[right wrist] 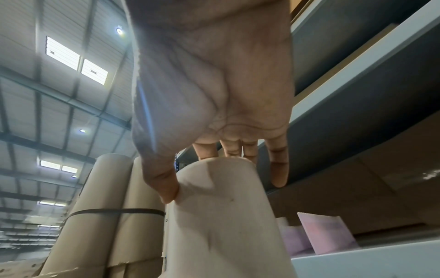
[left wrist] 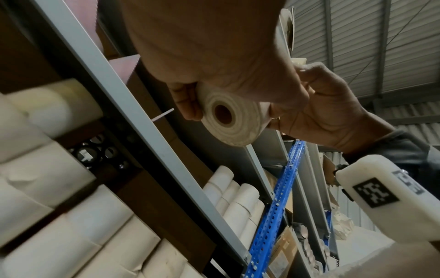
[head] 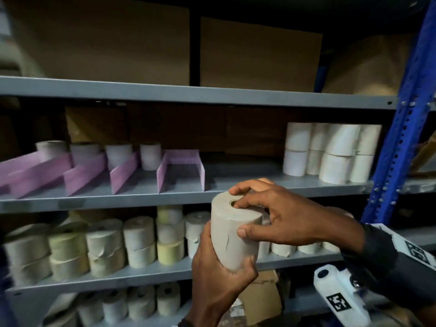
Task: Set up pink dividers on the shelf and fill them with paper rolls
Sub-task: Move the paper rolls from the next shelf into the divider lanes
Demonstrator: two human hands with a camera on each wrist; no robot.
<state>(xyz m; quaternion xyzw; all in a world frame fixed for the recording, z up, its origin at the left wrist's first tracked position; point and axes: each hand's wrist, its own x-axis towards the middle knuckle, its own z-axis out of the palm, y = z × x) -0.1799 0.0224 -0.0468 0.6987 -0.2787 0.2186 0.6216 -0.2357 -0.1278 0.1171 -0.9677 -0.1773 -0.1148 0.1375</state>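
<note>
Shelf-front: roll (head: 233,234) between fingers (head: 245,204)

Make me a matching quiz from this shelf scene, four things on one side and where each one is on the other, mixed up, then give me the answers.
Things:
1. grey paper roll
2. pink dividers
3. stacked white rolls
4. cardboard sheets

Places:
A. top shelf, standing against the back
B. middle shelf, right end beside the blue post
C. held in front of the shelves by the left hand and right hand
D. middle shelf, left part, in a row

Pairs: 1-C, 2-D, 3-B, 4-A
</note>
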